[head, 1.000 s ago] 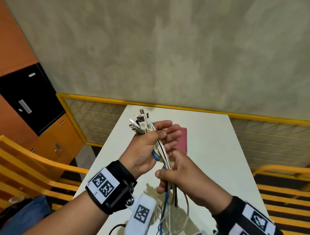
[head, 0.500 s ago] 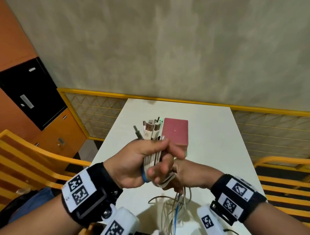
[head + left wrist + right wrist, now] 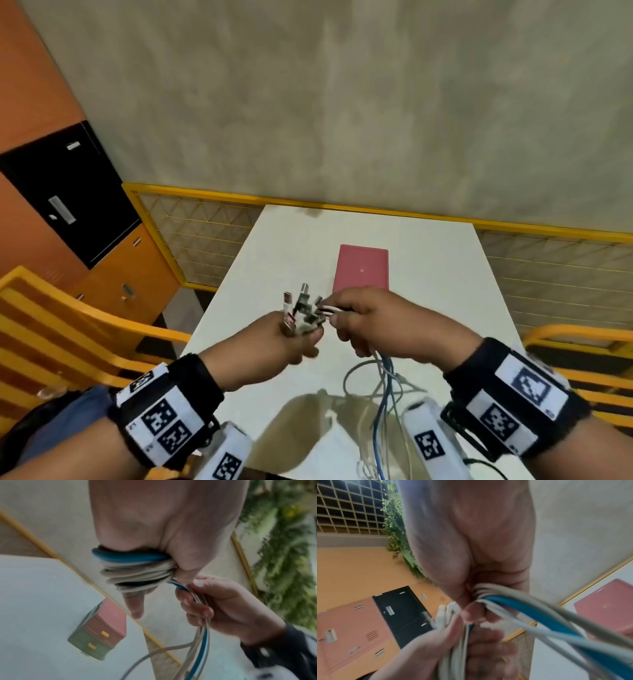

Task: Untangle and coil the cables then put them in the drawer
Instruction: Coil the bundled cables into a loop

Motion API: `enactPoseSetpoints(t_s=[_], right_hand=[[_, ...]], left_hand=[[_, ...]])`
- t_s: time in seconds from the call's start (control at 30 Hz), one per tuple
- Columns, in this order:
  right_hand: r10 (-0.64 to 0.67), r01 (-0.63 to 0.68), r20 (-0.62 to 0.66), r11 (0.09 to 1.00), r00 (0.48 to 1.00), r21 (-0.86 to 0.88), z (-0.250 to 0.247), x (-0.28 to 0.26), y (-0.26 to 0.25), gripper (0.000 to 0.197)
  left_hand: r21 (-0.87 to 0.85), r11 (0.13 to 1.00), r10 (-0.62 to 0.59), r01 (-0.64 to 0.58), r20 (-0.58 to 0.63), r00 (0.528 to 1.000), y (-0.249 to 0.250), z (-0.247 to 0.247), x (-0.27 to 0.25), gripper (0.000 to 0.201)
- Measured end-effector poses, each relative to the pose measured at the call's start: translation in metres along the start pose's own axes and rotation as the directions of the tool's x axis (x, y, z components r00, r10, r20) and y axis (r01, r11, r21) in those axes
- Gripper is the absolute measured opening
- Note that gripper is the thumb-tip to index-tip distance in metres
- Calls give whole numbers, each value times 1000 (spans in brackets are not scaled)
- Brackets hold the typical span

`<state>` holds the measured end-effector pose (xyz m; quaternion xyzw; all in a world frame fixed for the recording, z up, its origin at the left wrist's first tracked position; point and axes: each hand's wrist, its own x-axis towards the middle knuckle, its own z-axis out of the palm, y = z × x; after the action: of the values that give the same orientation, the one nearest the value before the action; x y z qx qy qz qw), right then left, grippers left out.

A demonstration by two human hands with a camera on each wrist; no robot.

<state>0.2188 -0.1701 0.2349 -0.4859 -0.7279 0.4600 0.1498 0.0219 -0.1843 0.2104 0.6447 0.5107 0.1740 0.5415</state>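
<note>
Left hand [image 3: 154, 527] fingers curled tight round wound loops of the cable bundle [image 3: 133, 572], plug ends [image 3: 303, 310] splayed above; right hand [image 3: 373, 318] pinching the trailing strands just beside. Slack tails [image 3: 383, 394] draped onto the white table [image 3: 428, 274], near the pink drawer box [image 3: 362, 269]. Likely to snag or knot if pulled fast; loops could spring loose should the grip ease.

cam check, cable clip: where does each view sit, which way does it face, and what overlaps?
Head: worn on the head, faces forward and down at the white table; shows the left hand and right hand, both on the cable bundle, and both banded forearms.
Left wrist: looks along the left hand at cables wound round its fingers; the right hand is also in view.
Right wrist: looks along the right hand at cables it grips; left-hand fingers below.
Shared: all three show the cables and the pink drawer box.
</note>
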Motion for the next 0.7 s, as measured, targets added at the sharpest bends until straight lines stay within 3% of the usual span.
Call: enactPoseSetpoints(t_s=[0.1, 0.17, 0.23, 0.33, 0.43, 0.57, 0.7], right_hand=[[-73, 73, -148, 997, 986, -5, 14, -4, -11, 21], [-149, 132, -217, 987, 965, -94, 21, -7, -18, 23], [-190, 148, -253, 973, 949, -176, 25, -10, -23, 41], [-234, 192, -318, 969, 919, -157, 30, -13, -27, 61], [-246, 240, -372, 969, 895, -61, 32, -17, -25, 61], [-158, 281, -460, 936, 874, 213, 33, -22, -16, 70], [-89, 290, -503, 896, 859, 337, 28, -22, -8, 58]], left_hand=[[-277, 956, 83, -101, -75, 994, 2, 4, 8, 44], [-479, 862, 97, -166, -164, 982, 9, 12, 14, 50], [-612, 761, 71, -214, -248, 966, 20, 21, 19, 46], [-722, 651, 24, -235, -291, 956, 33, 26, 27, 47], [-793, 559, 6, -241, -287, 958, 42, 28, 31, 49], [-879, 402, 71, -255, -247, 966, 47, 30, 35, 38], [-919, 299, 61, -256, -249, 967, 52, 33, 40, 31]])
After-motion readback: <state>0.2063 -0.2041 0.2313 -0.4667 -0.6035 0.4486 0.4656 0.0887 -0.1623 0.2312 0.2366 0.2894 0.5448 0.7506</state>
